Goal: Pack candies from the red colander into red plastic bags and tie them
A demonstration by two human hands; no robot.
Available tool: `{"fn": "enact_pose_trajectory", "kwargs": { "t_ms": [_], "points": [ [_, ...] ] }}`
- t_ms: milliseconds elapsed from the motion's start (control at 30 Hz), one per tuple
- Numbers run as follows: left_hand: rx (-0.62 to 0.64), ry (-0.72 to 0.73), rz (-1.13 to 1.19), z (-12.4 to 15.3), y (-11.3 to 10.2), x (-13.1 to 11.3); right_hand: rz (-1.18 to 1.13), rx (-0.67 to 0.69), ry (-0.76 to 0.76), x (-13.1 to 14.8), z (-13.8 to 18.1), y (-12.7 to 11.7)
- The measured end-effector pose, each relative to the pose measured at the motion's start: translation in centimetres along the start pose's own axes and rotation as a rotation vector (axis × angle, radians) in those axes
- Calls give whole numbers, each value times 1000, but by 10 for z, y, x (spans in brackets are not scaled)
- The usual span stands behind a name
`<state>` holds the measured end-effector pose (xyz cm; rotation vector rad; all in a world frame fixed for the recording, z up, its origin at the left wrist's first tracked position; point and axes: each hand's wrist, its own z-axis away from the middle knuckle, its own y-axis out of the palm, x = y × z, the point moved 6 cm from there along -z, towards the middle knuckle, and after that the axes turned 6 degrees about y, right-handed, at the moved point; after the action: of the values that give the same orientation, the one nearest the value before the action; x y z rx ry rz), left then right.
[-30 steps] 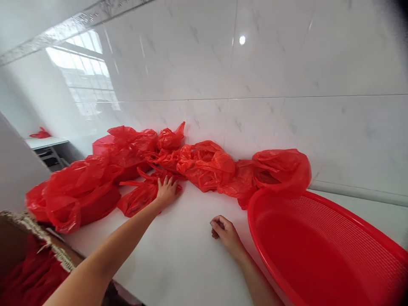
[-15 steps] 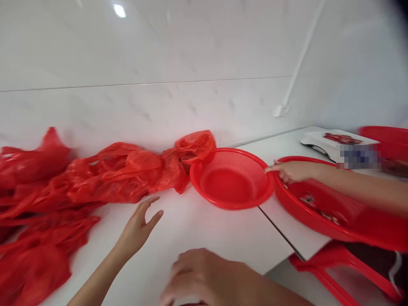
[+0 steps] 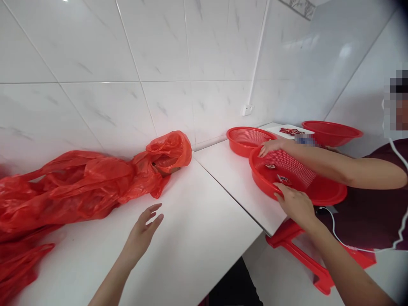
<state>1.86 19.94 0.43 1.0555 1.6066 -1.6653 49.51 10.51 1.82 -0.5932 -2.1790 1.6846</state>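
The right hand (image 3: 295,205) had its fingers curled over the near rim of the red basket (image 3: 321,191), which hung past the edge of the table (image 3: 197,221). A co-worker's hand (image 3: 270,147) lay flat on the rim opposite. A few small wrapped pieces (image 3: 282,178) lay loose on the basket's floor, so the grip probably needed to stay firm and the basket level, moving together with the other person, or the pieces would slide.

The left hand (image 3: 143,227) was well to the left of the basket, open with fingers spread, holding nothing, just above the bare tabletop. Farther left of the basket lay a heap of red plastic bags (image 3: 79,187) along the tiled wall. Just behind the basket sat a smaller basket (image 3: 247,139), and a red stool (image 3: 306,259) stood below it.
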Motion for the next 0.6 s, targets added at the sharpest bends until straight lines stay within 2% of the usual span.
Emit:
{"fn": "enact_pose_trajectory", "kwargs": {
  "t_ms": [167, 300, 467, 600],
  "points": [
    [-52, -42, 80, 19, 20, 20, -111, 30, -174, 100, -4, -9],
    [-155, -80, 98, 35, 16, 41, -142, 88, -307, 174, -7, -13],
    [-264, -112, 140, 40, 2, 58, -203, 106, -470, 233, -12, -14],
    [-331, -100, 172, 37, -1, 71, -287, -40, -537, 275, -22, -30]
  ]
}}
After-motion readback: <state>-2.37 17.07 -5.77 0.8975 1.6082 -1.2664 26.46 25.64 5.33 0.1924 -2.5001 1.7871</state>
